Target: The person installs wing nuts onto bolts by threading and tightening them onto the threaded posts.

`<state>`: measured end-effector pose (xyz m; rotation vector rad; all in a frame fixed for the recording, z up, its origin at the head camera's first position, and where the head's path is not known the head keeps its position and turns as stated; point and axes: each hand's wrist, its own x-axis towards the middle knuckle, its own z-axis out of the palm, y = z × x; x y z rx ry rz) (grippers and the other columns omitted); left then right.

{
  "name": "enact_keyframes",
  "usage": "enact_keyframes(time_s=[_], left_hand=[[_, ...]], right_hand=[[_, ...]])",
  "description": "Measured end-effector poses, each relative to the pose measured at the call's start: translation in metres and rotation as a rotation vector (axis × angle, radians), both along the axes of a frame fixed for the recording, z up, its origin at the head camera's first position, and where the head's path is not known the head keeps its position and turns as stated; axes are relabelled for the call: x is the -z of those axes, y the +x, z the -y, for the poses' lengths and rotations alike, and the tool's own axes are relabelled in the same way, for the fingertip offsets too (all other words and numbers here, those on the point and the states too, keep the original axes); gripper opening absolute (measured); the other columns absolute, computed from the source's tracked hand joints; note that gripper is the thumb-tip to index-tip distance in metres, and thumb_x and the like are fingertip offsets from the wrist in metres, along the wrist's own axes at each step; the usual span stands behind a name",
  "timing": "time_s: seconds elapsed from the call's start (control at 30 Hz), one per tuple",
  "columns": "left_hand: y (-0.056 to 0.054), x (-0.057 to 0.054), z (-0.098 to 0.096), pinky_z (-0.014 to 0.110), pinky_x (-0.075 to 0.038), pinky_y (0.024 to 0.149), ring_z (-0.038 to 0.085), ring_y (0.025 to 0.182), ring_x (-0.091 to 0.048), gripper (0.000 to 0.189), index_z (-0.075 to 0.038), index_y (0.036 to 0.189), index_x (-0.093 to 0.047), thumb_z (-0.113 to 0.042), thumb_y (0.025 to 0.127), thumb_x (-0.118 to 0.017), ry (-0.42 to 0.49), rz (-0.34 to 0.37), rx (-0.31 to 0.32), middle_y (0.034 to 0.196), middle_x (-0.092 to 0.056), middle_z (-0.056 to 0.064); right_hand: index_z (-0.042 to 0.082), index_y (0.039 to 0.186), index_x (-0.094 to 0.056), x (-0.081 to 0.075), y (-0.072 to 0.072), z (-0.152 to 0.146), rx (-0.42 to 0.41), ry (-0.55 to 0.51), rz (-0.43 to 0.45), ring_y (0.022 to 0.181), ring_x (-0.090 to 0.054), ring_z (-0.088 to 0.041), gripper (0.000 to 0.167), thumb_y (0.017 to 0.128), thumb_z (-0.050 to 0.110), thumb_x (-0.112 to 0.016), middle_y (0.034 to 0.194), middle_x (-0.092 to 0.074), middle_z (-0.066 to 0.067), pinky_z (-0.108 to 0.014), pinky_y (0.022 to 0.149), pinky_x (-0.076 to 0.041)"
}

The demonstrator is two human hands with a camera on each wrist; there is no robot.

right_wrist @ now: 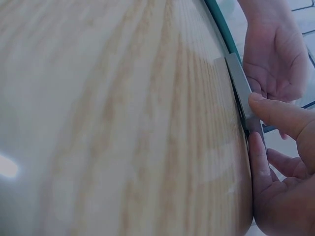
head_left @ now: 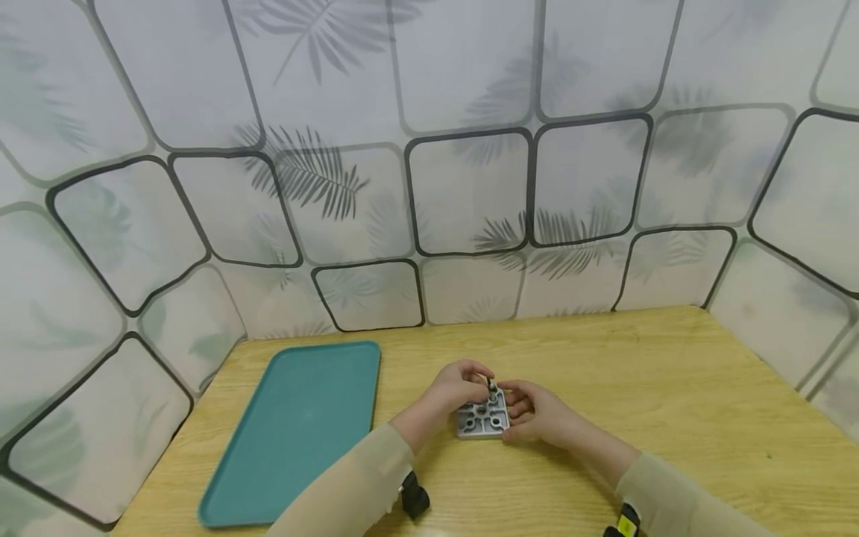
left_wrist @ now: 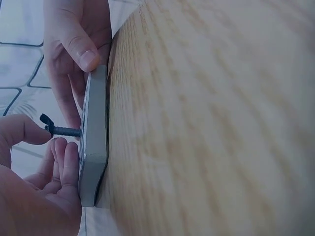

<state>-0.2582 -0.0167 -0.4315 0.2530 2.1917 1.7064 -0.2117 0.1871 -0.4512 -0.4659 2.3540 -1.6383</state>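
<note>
Two curled hands: left (head_left: pixel 463 384) on bolt (left_wrist: pixel 66 131), right (head_left: pixel 542 415) on plate (head_left: pixel 482 429)

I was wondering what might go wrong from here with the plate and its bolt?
The winged bolt stands up from the metal plate with threads exposed, so the left hand might tilt or bind it.

The plate lies on the table with the right hand at its edge; it may slide or twist if that hold eases.
</note>
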Motion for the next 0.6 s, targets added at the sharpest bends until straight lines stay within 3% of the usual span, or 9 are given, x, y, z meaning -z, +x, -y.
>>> enact_keyframes(time_s=[0.3,0.43,0.6], left_hand=[[0.0017,-0.0016,-0.0063,0.02,-0.057,0.071,0.009,0.072,-0.061,0.026,0.002,0.116,-0.065,-0.005,0.092,-0.06,0.082,0.051,-0.076,0.084,-0.062,0.001],[0.0042,-0.0036,-0.0058,0.025,-0.059,0.075,0.011,0.077,-0.063,0.026,-0.002,0.116,-0.065,-0.019,0.098,-0.073,0.031,0.036,-0.08,0.092,-0.065,0.002],[0.0049,-0.0027,-0.0059,0.026,-0.055,0.072,0.014,0.076,-0.061,0.033,-0.007,0.11,-0.067,-0.025,0.09,-0.087,-0.066,-0.03,-0.066,0.09,-0.064,0.003]], right_hand=[[-0.018,0.149,-0.041,-0.0009,0.0014,0.0,0.007,0.003,0.009,0.1,-0.058,-0.021,0.086,0.078,-0.007,-0.088,0.12,-0.058,-0.022,-0.019,0.08,-0.055],[-0.018,0.15,-0.041,-0.001,0.001,0.0002,0.015,0.014,0.012,0.1,-0.058,-0.021,0.087,0.078,-0.006,-0.089,0.121,-0.058,-0.022,-0.02,0.08,-0.055],[-0.02,0.15,-0.037,-0.0008,-0.0005,-0.0008,0.003,0.022,0.013,0.103,-0.058,-0.022,0.087,0.079,-0.006,-0.087,0.125,-0.057,-0.023,-0.023,0.083,-0.056]])
